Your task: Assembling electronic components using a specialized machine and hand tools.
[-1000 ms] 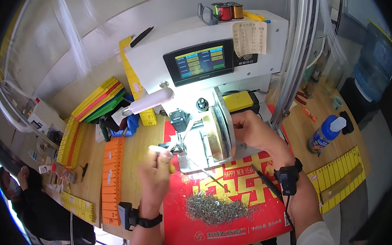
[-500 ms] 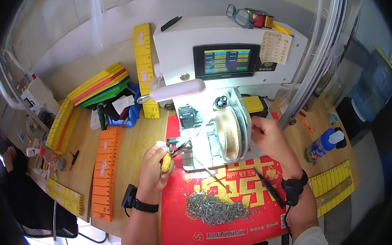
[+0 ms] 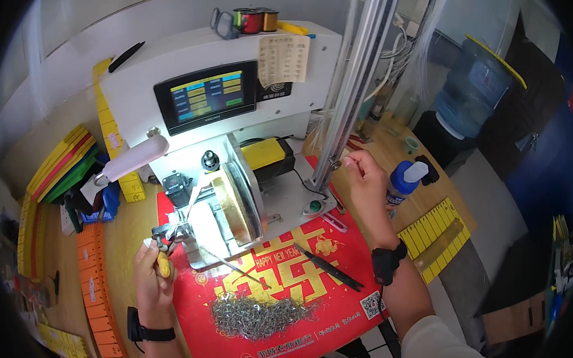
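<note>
My left hand (image 3: 149, 273) is closed around yellow-handled pliers (image 3: 165, 265), whose metal end meets the front left corner of a white bench machine (image 3: 209, 141). Something small and white shows at that thumb. A gold-rimmed wheel (image 3: 239, 205) stands upright on the machine, beside a small black motor (image 3: 177, 187). To the right, my right hand (image 3: 367, 177) is raised with thumb and fingers pinched together, close to a small fitting on the upright metal rail (image 3: 348, 109). Whatever lies between those fingertips is too small to make out.
A heap of thin metal clippings (image 3: 259, 315) and a black pen-shaped tool (image 3: 328, 268) lie on the red mat (image 3: 277, 347). A lamp (image 3: 137, 158) reaches over from the left. A blue bottle (image 3: 401, 182) and a yellow slotted rack (image 3: 437, 235) are at right; an orange rack (image 3: 95, 289) is at left.
My right hand has moved from beside the wheel out to the right, to the metal rail. The view has turned right. My left hand still grips the pliers at the machine's corner.
</note>
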Motion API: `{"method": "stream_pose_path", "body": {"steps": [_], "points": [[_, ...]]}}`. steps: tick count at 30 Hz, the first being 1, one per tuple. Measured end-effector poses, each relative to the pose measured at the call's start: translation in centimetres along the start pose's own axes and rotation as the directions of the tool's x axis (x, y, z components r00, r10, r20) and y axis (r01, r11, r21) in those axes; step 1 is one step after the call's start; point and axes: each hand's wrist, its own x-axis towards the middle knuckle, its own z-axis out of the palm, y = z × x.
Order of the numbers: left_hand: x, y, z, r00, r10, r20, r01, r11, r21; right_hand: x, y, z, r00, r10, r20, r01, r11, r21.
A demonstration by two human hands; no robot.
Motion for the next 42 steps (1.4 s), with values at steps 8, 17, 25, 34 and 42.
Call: {"method": "stream_pose_path", "body": {"steps": [8,17,25,34,42], "points": [[0.1,-0.5,-1.2,0.998,0.051,0.049,-0.050,0.999,-0.020,0.2,-0.3,-1.1,0.995,-0.088,-0.042,0.087,0.996,-0.028],[0.1,-0.5,-1.1,0.996,0.041,0.084,-0.040,0.999,-0.019,-0.9,0.4,-2.1,0.918,-0.100,0.383,0.214,0.939,-0.267],[0.2,0.2,-2.0,0.993,0.114,0.017,-0.113,0.994,-0.007,-4.5,-2.2,-2.6,0.918,-0.249,0.309,0.344,0.887,-0.307],[-0.7,4.6,0.8,0.879,0.471,-0.074,-0.404,0.819,0.408,-16.4,-15.6,3.5,0.586,-0.397,0.706,-0.065,0.846,0.529],[3.9,8.9,5.3,0.880,0.199,0.431,-0.471,0.479,0.741,-13.7,-15.6,16.5,0.789,0.063,0.612,-0.547,0.527,0.651]]}}
